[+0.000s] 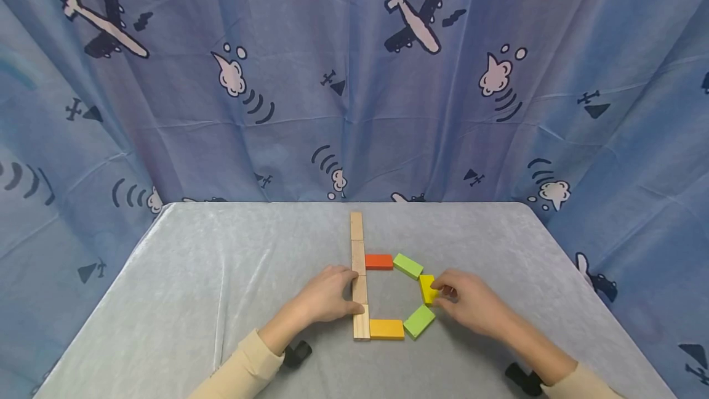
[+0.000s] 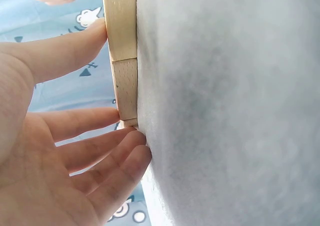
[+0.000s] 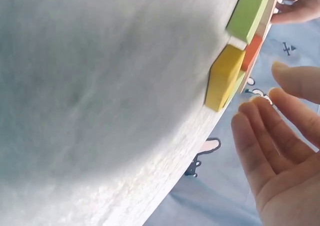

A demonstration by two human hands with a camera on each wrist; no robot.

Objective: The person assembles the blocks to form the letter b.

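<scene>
Several plain wooden blocks lie end to end in a straight column on the table. My left hand touches the column's left side with thumb and fingertips, its fingers fairly straight. From the column's right side a curve of coloured blocks bows out: a red block, an upper green block, a yellow block, a lower green block and an orange block. My right hand is beside the yellow block; in the right wrist view its relaxed fingers stand apart from that block.
A pale grey cloth covers the table. Behind it hangs a blue curtain printed with planes and clouds. Dark wrist devices show under both forearms, one device on the left and another device on the right.
</scene>
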